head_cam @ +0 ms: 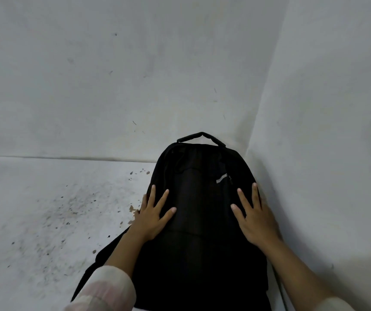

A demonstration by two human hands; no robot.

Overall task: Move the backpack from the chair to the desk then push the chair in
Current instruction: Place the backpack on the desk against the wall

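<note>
A black backpack lies on the white desk, its top handle pointing at the far wall and its right side close to the corner wall. My left hand rests flat on the bag's left side with fingers spread. Spread the same way, my right hand lies flat on the bag's right side. Neither hand grips any part of it. The chair is out of view.
The desk top is stained with brown specks left of the bag. A pale wall runs behind the desk, and a second wall closes the corner on the right, close beside the backpack.
</note>
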